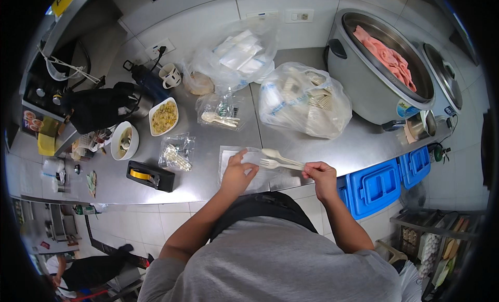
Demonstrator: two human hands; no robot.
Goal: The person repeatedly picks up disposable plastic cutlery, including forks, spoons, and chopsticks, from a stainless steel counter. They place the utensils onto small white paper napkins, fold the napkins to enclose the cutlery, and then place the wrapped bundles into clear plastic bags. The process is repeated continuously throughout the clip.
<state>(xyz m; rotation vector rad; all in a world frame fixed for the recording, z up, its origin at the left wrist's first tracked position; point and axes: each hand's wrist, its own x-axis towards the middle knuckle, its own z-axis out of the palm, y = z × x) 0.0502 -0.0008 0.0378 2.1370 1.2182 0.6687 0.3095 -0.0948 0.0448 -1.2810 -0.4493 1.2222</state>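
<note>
My right hand (320, 177) holds a pale disposable spoon (277, 155) and a matching fork (275, 164) by their handle ends, heads pointing left. My left hand (237, 172) pinches a thin clear plastic bag (255, 161) between thumb and finger, its opening near the cutlery heads. Beneath and beside that hand, more flat clear bags (225, 157) lie at the counter's front edge. Wrapped cutlery sits in plastic to the left (177, 157), and a bag with spoons and forks (220, 119) lies farther back. A large plastic bag of pale cutlery (306, 101) stands behind my hands.
On the steel counter (202, 146) are a black tape dispenser (150, 176), a soup bowl (124, 141), a dish of rice (164, 116), a mug (170, 75) and a large cooker (374, 71) holding a pink cloth. Blue-lidded bins (374, 189) stand below right. Another person (91, 274) is at lower left.
</note>
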